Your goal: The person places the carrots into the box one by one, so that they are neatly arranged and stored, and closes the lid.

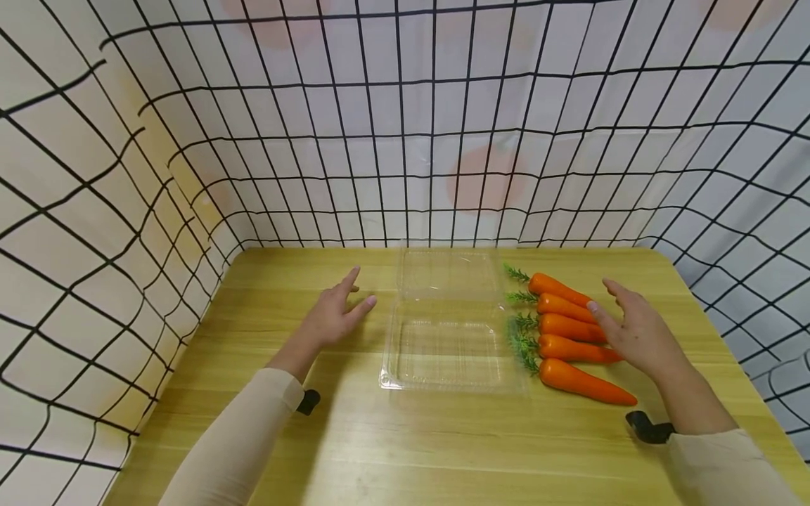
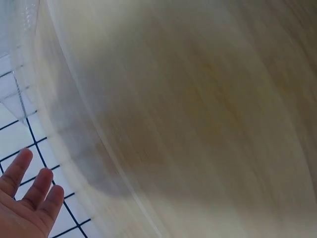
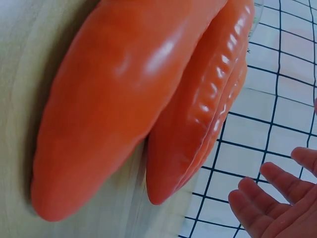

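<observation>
Several orange carrots [image 1: 572, 328] with green leafy tops [image 1: 524, 343] lie in a fanned row on the table, their tops toward the middle. My right hand [image 1: 640, 334] hovers over the tips of the upper carrots, fingers spread and holding nothing. Close up in the right wrist view, a smooth carrot [image 3: 124, 94] fills much of the picture, with the fingers [image 3: 277, 183] apart from it. A clear plastic clamshell box [image 1: 449, 344] lies with its lid [image 1: 449, 273] folded back. To its left, my left hand [image 1: 335, 313] is held above the table, thumb and fingers extended, with nothing in it.
The wooden table [image 1: 405, 450] is enclosed at the back and both sides by black wire grid panels [image 1: 399, 133] in front of pale cloth. Dark straps [image 1: 648, 427] sit at both wrists below light sleeves.
</observation>
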